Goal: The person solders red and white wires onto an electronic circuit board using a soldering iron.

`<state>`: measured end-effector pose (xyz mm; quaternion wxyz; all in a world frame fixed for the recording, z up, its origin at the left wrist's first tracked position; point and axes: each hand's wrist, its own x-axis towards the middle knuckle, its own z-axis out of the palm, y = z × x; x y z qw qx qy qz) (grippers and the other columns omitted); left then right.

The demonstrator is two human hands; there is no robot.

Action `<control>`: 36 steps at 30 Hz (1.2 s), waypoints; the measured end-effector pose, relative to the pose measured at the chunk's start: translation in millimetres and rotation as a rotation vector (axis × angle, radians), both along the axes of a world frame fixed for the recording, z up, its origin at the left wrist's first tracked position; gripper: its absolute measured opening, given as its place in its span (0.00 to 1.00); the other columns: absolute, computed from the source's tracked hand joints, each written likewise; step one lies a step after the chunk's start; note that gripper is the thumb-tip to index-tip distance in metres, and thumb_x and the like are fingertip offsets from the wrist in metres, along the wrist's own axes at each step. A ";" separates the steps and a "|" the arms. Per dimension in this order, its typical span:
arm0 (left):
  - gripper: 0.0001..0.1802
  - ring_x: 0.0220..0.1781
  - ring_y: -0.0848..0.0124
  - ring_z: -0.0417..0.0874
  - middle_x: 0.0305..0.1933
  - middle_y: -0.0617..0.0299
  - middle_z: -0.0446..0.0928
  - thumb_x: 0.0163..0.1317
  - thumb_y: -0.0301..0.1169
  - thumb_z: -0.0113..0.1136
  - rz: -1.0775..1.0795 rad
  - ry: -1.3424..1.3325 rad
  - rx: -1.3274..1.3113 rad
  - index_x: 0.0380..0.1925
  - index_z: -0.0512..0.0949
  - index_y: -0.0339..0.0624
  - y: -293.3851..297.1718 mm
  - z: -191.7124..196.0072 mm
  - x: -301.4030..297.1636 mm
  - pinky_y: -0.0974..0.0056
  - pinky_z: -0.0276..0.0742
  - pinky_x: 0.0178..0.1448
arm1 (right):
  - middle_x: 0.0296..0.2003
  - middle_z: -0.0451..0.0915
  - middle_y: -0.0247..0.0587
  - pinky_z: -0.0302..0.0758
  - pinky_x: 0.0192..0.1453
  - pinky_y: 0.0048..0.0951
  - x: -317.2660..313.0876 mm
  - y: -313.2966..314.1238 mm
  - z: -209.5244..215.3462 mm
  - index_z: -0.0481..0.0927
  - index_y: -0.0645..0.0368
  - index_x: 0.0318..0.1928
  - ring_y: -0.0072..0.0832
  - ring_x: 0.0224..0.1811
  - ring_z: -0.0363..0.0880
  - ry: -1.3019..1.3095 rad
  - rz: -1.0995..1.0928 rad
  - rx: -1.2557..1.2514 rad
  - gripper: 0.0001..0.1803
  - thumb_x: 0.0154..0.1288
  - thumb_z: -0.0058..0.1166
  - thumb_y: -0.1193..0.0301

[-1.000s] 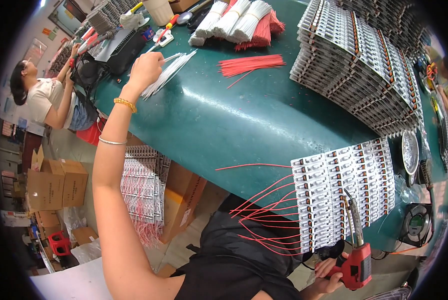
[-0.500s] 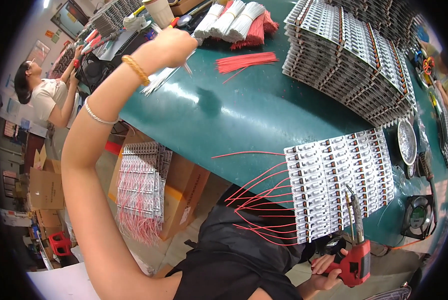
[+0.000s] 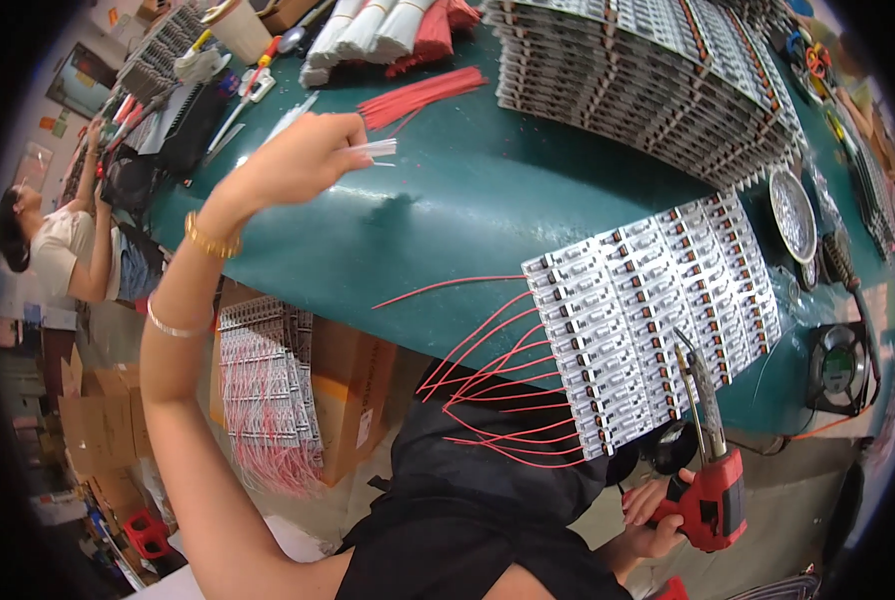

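My left hand (image 3: 303, 160) is raised over the green table (image 3: 468, 200) and pinches a small bunch of white wires (image 3: 376, 149). My right hand (image 3: 658, 515) is low at the table's near edge, closed around the handle of a red soldering gun (image 3: 710, 470) whose tip points up at a white panel of small circuit boards (image 3: 653, 305). Several red wires (image 3: 488, 390) hang from the panel's left side over my lap.
A bundle of loose red wires (image 3: 420, 95) lies on the table. Tall stacks of board panels (image 3: 658, 70) fill the far right. A small fan (image 3: 840, 365) and a round tin (image 3: 794, 212) sit at the right. Another person (image 3: 63, 250) works at the left. Cardboard boxes (image 3: 98, 430) stand on the floor.
My left hand has come back from the far side of the table toward me, now carrying white wires. The right hand with the soldering gun has hardly moved.
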<state>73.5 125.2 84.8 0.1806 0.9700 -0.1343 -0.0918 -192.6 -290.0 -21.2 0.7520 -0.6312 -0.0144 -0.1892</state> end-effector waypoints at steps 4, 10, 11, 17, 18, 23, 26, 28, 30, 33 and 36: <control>0.08 0.24 0.83 0.70 0.20 0.68 0.70 0.64 0.28 0.59 0.084 0.044 -0.291 0.30 0.74 0.35 -50.2 -18.7 -48.5 0.73 0.63 0.26 | 0.10 0.63 0.30 0.65 0.16 0.24 11.1 23.2 23.7 0.61 0.71 0.59 0.21 0.08 0.62 0.065 -0.066 -0.072 0.41 0.64 0.54 0.46; 0.07 0.22 0.59 0.77 0.24 0.53 0.76 0.59 0.27 0.62 0.238 -0.221 -0.577 0.31 0.76 0.34 -106.7 -67.9 -83.3 0.62 0.71 0.28 | 0.09 0.64 0.28 0.64 0.16 0.23 8.5 39.2 23.9 0.64 0.72 0.58 0.21 0.08 0.63 0.177 -0.055 -0.085 0.47 0.56 0.59 0.41; 0.07 0.22 0.59 0.77 0.24 0.53 0.76 0.59 0.27 0.62 0.234 -0.210 -0.587 0.31 0.76 0.34 -111.0 -71.5 -84.1 0.62 0.71 0.28 | 0.09 0.64 0.27 0.64 0.17 0.22 7.2 40.8 21.5 0.64 0.72 0.58 0.20 0.09 0.64 0.187 -0.069 -0.108 0.49 0.54 0.60 0.39; 0.06 0.26 0.65 0.74 0.27 0.55 0.74 0.57 0.24 0.63 0.323 -0.243 -0.557 0.29 0.76 0.31 -131.9 -77.7 -89.1 0.65 0.68 0.32 | 0.10 0.65 0.25 0.65 0.19 0.21 26.2 63.5 50.6 0.63 0.75 0.58 0.20 0.10 0.66 0.403 -0.043 -0.164 0.56 0.48 0.60 0.34; 0.06 0.25 0.57 0.77 0.29 0.56 0.74 0.57 0.25 0.63 0.284 -0.258 -0.556 0.28 0.76 0.36 -128.8 -80.9 -89.5 0.59 0.70 0.28 | 0.10 0.65 0.26 0.66 0.19 0.22 30.4 66.2 53.8 0.63 0.75 0.58 0.20 0.10 0.66 0.479 0.055 -0.152 0.56 0.48 0.60 0.34; 0.06 0.23 0.58 0.77 0.29 0.57 0.74 0.56 0.25 0.64 0.255 -0.265 -0.544 0.27 0.76 0.36 -127.4 -83.0 -87.2 0.60 0.70 0.26 | 0.10 0.65 0.26 0.66 0.20 0.23 42.3 71.1 55.4 0.62 0.76 0.58 0.20 0.10 0.65 0.566 0.128 -0.172 0.56 0.50 0.57 0.33; 0.06 0.22 0.59 0.77 0.28 0.57 0.74 0.55 0.25 0.64 0.241 -0.271 -0.540 0.27 0.76 0.37 -126.0 -82.5 -85.9 0.61 0.70 0.25 | 0.10 0.64 0.26 0.65 0.19 0.23 46.6 74.9 59.7 0.65 0.75 0.54 0.20 0.10 0.65 0.607 0.139 -0.172 0.54 0.49 0.57 0.33; 0.06 0.22 0.59 0.77 0.28 0.57 0.74 0.55 0.25 0.65 0.244 -0.260 -0.544 0.27 0.76 0.37 -127.1 -82.4 -85.4 0.61 0.70 0.25 | 0.10 0.65 0.27 0.65 0.20 0.23 48.6 76.0 59.8 0.68 0.71 0.50 0.20 0.10 0.66 0.584 0.143 -0.121 0.50 0.49 0.58 0.33; 0.06 0.22 0.60 0.77 0.29 0.58 0.74 0.55 0.25 0.65 0.243 -0.276 -0.522 0.27 0.76 0.38 -129.6 -83.6 -84.4 0.61 0.70 0.25 | 0.15 0.70 0.30 0.67 0.22 0.24 34.8 62.5 51.8 0.72 0.65 0.36 0.22 0.16 0.70 0.627 0.130 -0.056 0.38 0.52 0.59 0.37; 0.06 0.22 0.60 0.77 0.29 0.59 0.73 0.55 0.25 0.65 0.238 -0.311 -0.493 0.27 0.76 0.39 -128.5 -84.7 -86.5 0.60 0.70 0.25 | 0.18 0.73 0.33 0.68 0.24 0.24 30.3 57.6 48.7 0.74 0.60 0.28 0.23 0.19 0.73 0.629 0.146 -0.033 0.32 0.55 0.60 0.39; 0.06 0.22 0.61 0.77 0.29 0.59 0.73 0.55 0.25 0.65 0.233 -0.308 -0.502 0.27 0.76 0.39 -128.8 -87.1 -86.7 0.61 0.70 0.25 | 0.12 0.68 0.28 0.67 0.22 0.23 31.2 56.7 48.3 0.69 0.67 0.45 0.21 0.13 0.68 0.522 0.178 -0.192 0.42 0.53 0.59 0.36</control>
